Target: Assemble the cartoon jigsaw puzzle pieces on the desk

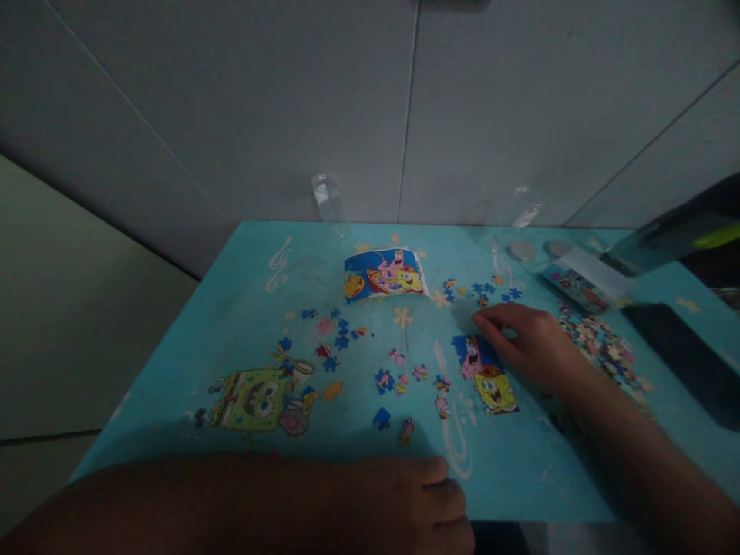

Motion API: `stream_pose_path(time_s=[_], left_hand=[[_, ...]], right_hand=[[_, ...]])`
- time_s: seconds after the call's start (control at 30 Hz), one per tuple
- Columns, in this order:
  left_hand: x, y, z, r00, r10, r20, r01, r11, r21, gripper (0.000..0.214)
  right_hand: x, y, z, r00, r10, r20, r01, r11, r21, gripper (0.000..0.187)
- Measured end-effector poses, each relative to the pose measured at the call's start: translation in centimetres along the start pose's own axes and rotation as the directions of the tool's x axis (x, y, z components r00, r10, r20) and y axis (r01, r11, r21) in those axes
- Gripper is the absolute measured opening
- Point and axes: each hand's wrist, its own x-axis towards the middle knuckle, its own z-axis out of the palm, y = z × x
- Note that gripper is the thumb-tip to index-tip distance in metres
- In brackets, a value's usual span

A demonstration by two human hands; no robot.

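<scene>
Joined jigsaw section [492, 390] flat on table [347, 370], right hand [532, 343] at its edge, fingertips nearly together; grip unclear. Left hand [425, 501] apart, curled, contents hidden. Section probably light, weak-seamed: support opposite edges, slide flat.

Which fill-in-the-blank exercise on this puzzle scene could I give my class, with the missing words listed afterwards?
1. The hand beside the assembled section is the person's ____ one.
2. The curved picture sheet has a mostly ____ background.
3. The square figure on the assembled section is mostly ____.
4. In the picture, the heaped pieces lie to the ____ of the dark slab.

Missing words: right; blue; yellow; left.
</scene>
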Motion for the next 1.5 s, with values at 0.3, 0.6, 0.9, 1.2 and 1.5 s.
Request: stream_pose_path(time_s=[0.3,0.6,0.9,1.2,1.5], left_hand=[[0.0,0.1,-0.1,1.000,-0.002,0.008,0.002,0.999,-0.048,0.015],[0.0,-0.1,-0.3,1.000,0.004,0.018,-0.003,1.000,-0.029,0.013],[0.1,-0.1,-0.3,1.000,-0.006,0.008,0.006,0.999,-0.035,0.012],[-0.1,0.2,-0.3,1.000,-0.021,-0.011,0.021,0.999,0.030,0.017],[0.2,-0.3,-1.7,0.977,-0.085,-0.195,0.133,0.959,0.251,0.027]], right_hand=[[0.0,0.2,0.2,1.000,0.004,0.013,-0.003,1.000,-0.011,0.025],[0.0,0.1,0.0,0.999,0.013,0.039,-0.013,1.000,-0.001,0.026],[0.0,-0.1,0.1,0.998,0.013,0.057,-0.013,1.000,-0.014,0.030],[0.1,-0.1,0.0,0.998,0.011,0.054,-0.009,1.000,-0.027,0.032],[0.1,-0.2,0.2,0.999,0.022,0.046,-0.022,1.000,-0.004,0.030]])
